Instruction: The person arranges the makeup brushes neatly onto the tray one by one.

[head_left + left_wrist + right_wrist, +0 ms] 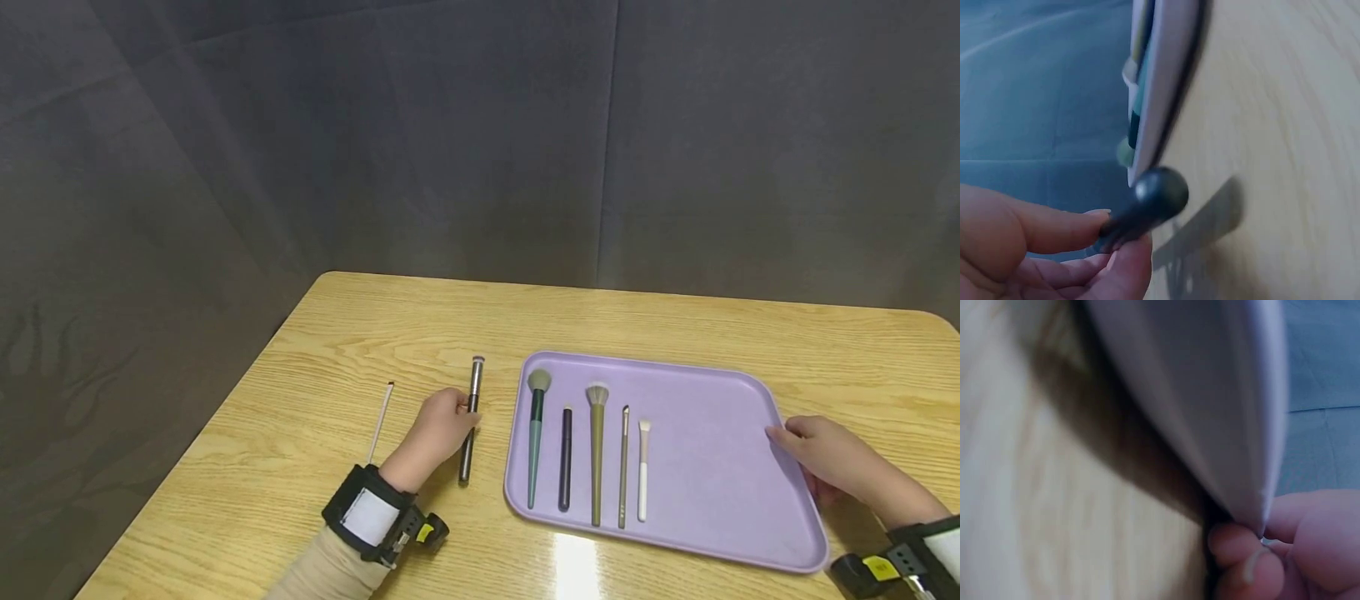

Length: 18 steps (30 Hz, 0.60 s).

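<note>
My left hand (438, 427) pinches a dark makeup brush (467, 457) with a silver upper part, between thumb and fingers. In the left wrist view, the rounded handle end (1163, 192) hangs above the table and casts a shadow. A lilac tray (720, 475) lies to the right of this brush. Gripping its right rim is my right hand (832, 454), thumb on top and fingers curled under. In the tray stand in a row a green brush (536, 442), a short black brush (566, 458), an olive brush (597, 450), a thin brush (623, 471) and a white-handled brush (642, 475).
A thin white brush (381, 421) with a dark tip lies on the wooden table (420, 317), left of my left hand and partly behind the wrist. Dark cloth (480, 150) hangs behind the table and along its left side.
</note>
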Tool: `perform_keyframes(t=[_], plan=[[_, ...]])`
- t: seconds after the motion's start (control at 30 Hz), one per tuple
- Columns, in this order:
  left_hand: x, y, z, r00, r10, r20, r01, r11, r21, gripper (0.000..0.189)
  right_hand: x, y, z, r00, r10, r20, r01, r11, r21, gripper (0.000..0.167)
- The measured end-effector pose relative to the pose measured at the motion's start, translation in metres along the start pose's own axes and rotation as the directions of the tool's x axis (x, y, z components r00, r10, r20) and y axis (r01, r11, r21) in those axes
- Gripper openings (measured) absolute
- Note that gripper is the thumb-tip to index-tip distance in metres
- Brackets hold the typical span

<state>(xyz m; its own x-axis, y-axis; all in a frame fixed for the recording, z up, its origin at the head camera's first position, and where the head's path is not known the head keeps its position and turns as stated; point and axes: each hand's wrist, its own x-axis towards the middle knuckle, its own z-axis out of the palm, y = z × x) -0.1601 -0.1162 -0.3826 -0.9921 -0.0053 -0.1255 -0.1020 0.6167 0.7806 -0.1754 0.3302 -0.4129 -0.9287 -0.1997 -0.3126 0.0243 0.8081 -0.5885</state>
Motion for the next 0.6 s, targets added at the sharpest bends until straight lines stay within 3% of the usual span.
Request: perform_keyframes(t=[0.3,0.6], plan=[[-0.003,0.013,0.007,0.997,0.059,0.042,-0.052,0.988,-0.147,0.014,0.001,0.000,0.000,1.000,0.010,0.001,-0.010,1.000,0.005,0.030],[-0.009,0.022,0.020,0.992,0.082,0.093,-0.063,0.979,-0.195,0.020,0.001,0.000,0.001,1.000,0.006,-0.004,-0.006,1.000,-0.003,0.030]])
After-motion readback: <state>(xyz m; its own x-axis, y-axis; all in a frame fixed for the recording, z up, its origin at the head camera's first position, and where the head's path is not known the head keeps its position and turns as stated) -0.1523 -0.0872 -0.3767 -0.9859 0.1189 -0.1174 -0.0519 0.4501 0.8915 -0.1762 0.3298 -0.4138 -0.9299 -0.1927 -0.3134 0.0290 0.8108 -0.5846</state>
